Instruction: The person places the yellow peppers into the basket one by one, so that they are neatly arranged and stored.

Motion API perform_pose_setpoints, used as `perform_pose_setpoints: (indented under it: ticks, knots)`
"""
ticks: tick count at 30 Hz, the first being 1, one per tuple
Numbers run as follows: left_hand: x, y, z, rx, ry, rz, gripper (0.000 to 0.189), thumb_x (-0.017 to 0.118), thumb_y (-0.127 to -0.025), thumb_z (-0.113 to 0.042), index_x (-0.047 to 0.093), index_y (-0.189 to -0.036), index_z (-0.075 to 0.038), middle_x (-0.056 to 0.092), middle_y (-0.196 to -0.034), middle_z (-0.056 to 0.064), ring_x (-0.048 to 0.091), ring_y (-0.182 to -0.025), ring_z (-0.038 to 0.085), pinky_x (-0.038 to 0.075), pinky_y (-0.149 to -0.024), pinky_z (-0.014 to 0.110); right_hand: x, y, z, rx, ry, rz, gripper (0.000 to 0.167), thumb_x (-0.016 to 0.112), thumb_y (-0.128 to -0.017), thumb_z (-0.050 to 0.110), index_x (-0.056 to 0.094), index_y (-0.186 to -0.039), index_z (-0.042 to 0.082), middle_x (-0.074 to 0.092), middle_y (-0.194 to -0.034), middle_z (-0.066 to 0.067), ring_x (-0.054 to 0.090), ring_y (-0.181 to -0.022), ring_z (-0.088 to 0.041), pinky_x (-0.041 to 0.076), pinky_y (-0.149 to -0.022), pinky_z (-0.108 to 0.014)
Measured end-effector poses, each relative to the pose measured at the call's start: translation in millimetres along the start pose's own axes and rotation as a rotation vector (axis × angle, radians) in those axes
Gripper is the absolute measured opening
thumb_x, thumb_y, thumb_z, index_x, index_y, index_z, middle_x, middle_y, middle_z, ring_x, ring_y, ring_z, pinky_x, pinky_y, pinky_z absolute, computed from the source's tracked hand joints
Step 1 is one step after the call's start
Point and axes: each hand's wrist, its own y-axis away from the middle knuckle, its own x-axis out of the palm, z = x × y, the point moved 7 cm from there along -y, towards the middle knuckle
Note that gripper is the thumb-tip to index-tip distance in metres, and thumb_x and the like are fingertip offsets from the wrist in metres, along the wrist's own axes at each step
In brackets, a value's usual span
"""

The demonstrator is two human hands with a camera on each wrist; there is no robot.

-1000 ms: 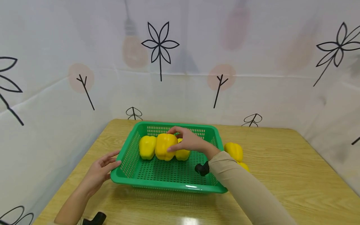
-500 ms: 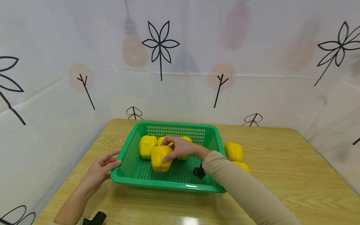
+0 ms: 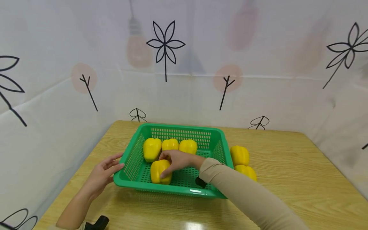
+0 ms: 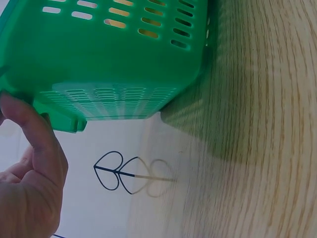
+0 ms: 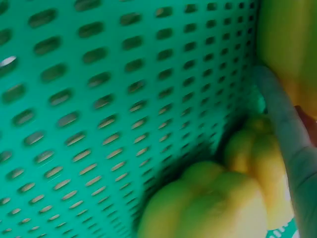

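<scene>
Head view: nearest you, the wood-grain table (image 3: 161, 214) runs under the green plastic basket (image 3: 172, 189), rectangular with slotted walls. Your left hand (image 3: 104, 172) holds its rim at the left near corner, thumb and fingers on it; a light, steady hold there should stop the basket sliding.

Just beyond the near rim, in the left near part of the basket, is the yellow bell pepper (image 3: 156, 172) gripped by your right hand (image 3: 178, 159), thumb on its right near side, fingers over its far side. You can't tell from here whether it bears on the basket floor; best to feel for firm contact before loosening your fingers, since its smooth skin could slip or roll. Its grooves run from the far top edge down toward you, and the long axis seems to follow them, lobed end facing you. The stem is hidden, so take that direction as a judgement.

Outside the right wall, a nearer loose pepper (image 3: 246, 172) and a farther loose pepper (image 3: 239, 155) sit touching on the table. Along the basket's far side are the left pepper (image 3: 152, 149), middle pepper (image 3: 170, 144) and right pepper (image 3: 188, 145); avoid knocking them with your knuckles. Farthest hangs the flower-printed cloth (image 3: 184, 102).
</scene>
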Motion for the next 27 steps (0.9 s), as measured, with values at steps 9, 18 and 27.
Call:
perform_pose_setpoints:
  ticks: [9, 18, 27]
  knots:
    - [1.8, -0.4, -0.6, -0.001, -0.001, 0.003, 0.059, 0.059, -0.093, -0.025, 0.034, -0.143, -0.006, 0.043, -0.119, 0.012, 0.055, -0.093, 0.014, 0.052, -0.074, 0.034, -3, 6.8, -3, -0.002, -0.035, 0.09, 0.052, 0.073, -0.078, 0.003, 0.051, -0.124, 0.01, 0.051, -0.121, 0.0, 0.051, -0.106, -0.016, 0.043, -0.091, -0.029]
    - [-0.9, 0.1, 1.8, 0.015, 0.008, 0.007, 0.056, 0.059, -0.094, -0.023, 0.036, -0.142, -0.006, 0.047, -0.114, 0.008, 0.057, -0.091, 0.013, 0.053, -0.074, 0.033, -5, 5.6, 3, -0.097, 0.024, 0.022, 0.047, 0.073, -0.077, -0.004, 0.055, -0.117, 0.012, 0.054, -0.112, -0.004, 0.056, -0.097, -0.016, 0.048, -0.084, -0.027]
    - [-0.9, -0.1, 1.0, 0.021, 0.002, 0.011, 0.056, 0.058, -0.094, -0.023, 0.036, -0.142, -0.006, 0.045, -0.115, 0.009, 0.057, -0.09, 0.012, 0.053, -0.073, 0.032, -2, -5.3, 15, -0.117, 0.109, -0.034, 0.044, 0.076, -0.077, 0.002, 0.058, -0.115, 0.015, 0.058, -0.103, 0.001, 0.056, -0.092, -0.012, 0.047, -0.081, -0.024]
